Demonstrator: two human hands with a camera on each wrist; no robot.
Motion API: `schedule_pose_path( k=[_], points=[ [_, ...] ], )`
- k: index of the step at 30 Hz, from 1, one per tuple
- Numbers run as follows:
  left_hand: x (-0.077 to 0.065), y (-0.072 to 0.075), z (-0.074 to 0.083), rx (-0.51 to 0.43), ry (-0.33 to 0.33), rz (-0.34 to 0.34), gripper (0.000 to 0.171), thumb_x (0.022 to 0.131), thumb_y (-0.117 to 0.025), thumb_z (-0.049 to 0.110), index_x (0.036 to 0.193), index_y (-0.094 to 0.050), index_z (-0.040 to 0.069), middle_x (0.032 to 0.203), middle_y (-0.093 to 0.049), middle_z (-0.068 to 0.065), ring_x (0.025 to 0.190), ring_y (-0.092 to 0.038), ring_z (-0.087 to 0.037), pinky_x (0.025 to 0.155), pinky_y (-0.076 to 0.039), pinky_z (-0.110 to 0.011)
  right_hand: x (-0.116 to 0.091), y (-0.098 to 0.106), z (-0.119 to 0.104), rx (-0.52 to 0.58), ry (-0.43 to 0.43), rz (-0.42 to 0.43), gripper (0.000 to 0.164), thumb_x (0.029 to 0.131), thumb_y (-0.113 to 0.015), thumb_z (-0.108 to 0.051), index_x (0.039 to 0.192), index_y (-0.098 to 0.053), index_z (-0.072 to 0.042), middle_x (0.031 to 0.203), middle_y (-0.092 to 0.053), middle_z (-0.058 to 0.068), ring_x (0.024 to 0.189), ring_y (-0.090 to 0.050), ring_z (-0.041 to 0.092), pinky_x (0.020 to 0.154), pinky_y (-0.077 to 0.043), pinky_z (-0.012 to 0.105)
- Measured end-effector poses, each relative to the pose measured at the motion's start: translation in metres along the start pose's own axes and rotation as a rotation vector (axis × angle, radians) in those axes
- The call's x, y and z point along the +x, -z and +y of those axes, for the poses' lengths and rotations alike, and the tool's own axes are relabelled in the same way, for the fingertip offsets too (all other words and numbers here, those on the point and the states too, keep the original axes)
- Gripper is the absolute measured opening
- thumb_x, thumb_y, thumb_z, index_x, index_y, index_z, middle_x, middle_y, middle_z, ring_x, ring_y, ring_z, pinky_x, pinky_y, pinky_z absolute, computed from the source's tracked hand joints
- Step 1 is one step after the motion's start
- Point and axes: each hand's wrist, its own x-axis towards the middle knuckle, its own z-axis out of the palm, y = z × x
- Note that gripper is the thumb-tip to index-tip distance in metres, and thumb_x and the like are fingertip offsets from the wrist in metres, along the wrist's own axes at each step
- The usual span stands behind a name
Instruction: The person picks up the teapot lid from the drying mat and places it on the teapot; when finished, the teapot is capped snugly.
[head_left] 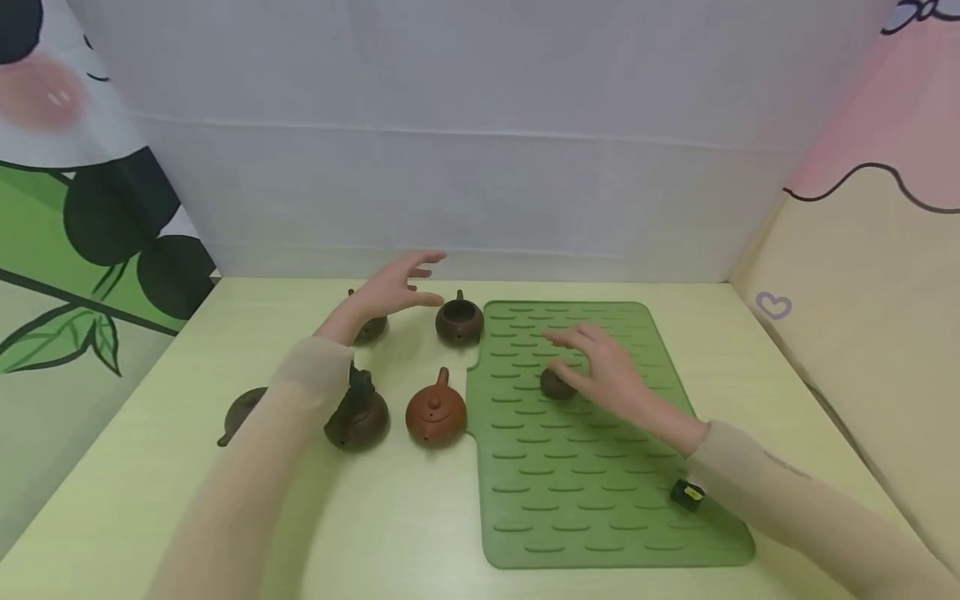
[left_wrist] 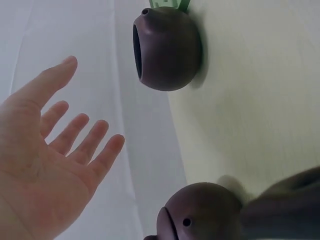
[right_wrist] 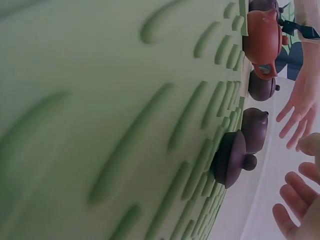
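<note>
My left hand (head_left: 386, 292) hovers over the back of the table with fingers spread, holding nothing. Closest to it is a dark teapot (head_left: 460, 325) whose open top shows no lid. Over the green mat, my right hand (head_left: 603, 371) has its thumb and fingers parted around a dark round lid (head_left: 557, 384). In the right wrist view a small gap separates the right fingers from the knob of the lid (right_wrist: 231, 160), which lies on the mat knob up. Another dark teapot (head_left: 371, 331), lidded in the left wrist view, is partly hidden by the left hand.
A reddish-brown teapot (head_left: 435, 414) stands left of the ribbed green mat (head_left: 525, 492). Beside it is a dark teapot (head_left: 358, 422), and farther left another dark pot (head_left: 243, 410) is partly covered by my left sleeve. A white cloth wall (head_left: 480, 200) closes the back.
</note>
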Motion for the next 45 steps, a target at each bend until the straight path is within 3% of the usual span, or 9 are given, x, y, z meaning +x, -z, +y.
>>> schedule_pose_path(
  k=[9, 16, 23, 30, 38, 45],
  points=[
    [0.014, -0.010, -0.003, 0.041, 0.066, -0.157, 0.084, 0.090, -0.073, 0.021, 0.157, -0.024, 0.012, 0.163, -0.025, -0.014, 0.145, -0.037, -0.039, 0.115, -0.039, -0.055, -0.011, 0.005, 0.005, -0.015, -0.017, -0.042, 0.043, 0.090, -0.073, -0.019, 0.131, -0.063, -0.011, 0.121, -0.066, 0.009, 0.108, -0.064, 0.026, 0.089, -0.058, 0.045],
    [0.020, -0.016, -0.010, 0.015, 0.117, -0.224, 0.086, 0.090, -0.072, 0.017, 0.158, -0.019, 0.007, 0.162, -0.022, -0.022, 0.145, -0.034, -0.043, 0.115, -0.039, -0.056, -0.012, 0.005, 0.009, -0.002, -0.036, -0.085, 0.046, 0.088, -0.074, -0.018, 0.132, -0.062, -0.010, 0.122, -0.067, 0.010, 0.105, -0.065, 0.030, 0.089, -0.058, 0.046],
    [0.020, -0.021, -0.019, -0.013, 0.156, -0.294, 0.083, 0.090, -0.072, 0.016, 0.157, -0.025, 0.010, 0.156, -0.034, -0.024, 0.142, -0.040, -0.042, 0.116, -0.038, -0.056, -0.014, 0.007, 0.012, 0.017, -0.060, -0.126, 0.040, 0.089, -0.074, -0.018, 0.127, -0.066, -0.011, 0.123, -0.067, 0.010, 0.109, -0.064, 0.028, 0.092, -0.057, 0.046],
    [0.019, -0.020, -0.023, -0.026, 0.119, -0.295, 0.074, 0.090, -0.071, 0.009, 0.154, -0.034, 0.010, 0.154, -0.038, -0.025, 0.132, -0.054, -0.039, 0.113, -0.041, -0.055, -0.014, 0.008, 0.014, 0.018, -0.059, -0.144, 0.033, 0.087, -0.076, -0.019, 0.119, -0.071, -0.012, 0.118, -0.070, 0.007, 0.113, -0.063, 0.026, 0.099, -0.053, 0.047],
    [0.018, -0.021, -0.027, -0.099, 0.154, -0.260, 0.070, 0.088, -0.073, 0.007, 0.147, -0.036, 0.001, 0.151, -0.041, -0.026, 0.136, -0.048, -0.043, 0.112, -0.043, -0.053, -0.013, 0.005, 0.015, 0.033, -0.105, -0.181, 0.030, 0.087, -0.076, -0.018, 0.116, -0.073, -0.011, 0.115, -0.072, 0.007, 0.113, -0.064, 0.027, 0.100, -0.052, 0.049],
    [0.016, -0.021, -0.031, -0.048, 0.169, -0.300, 0.068, 0.089, -0.073, 0.015, 0.148, -0.039, 0.005, 0.150, -0.044, -0.025, 0.135, -0.050, -0.040, 0.108, -0.046, -0.053, -0.012, 0.001, 0.018, 0.027, -0.136, -0.189, 0.024, 0.087, -0.076, -0.016, 0.110, -0.074, -0.010, 0.110, -0.073, 0.007, 0.105, -0.066, 0.026, 0.092, -0.056, 0.046]
  ],
)
